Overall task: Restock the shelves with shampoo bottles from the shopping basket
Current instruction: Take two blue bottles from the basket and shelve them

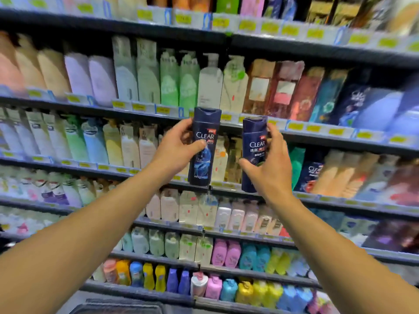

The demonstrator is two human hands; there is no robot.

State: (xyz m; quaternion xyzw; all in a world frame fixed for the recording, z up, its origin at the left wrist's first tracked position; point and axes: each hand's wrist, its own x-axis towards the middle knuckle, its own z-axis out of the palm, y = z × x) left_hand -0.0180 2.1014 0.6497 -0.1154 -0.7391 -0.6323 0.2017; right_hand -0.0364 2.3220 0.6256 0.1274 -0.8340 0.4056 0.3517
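Left hand (175, 150) has its fingers clamped on a dark-blue plastic Clear shampoo bottle (204, 143); right hand (271, 164) grips a second dark-blue Clear bottle (252, 152) just beside it, both upright before the stocked shelves (317, 138).

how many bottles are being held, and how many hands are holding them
Held dark blue Clear bottles: 2, one in the left hand, one in the right hand
Hands holding: 2
Total: 4
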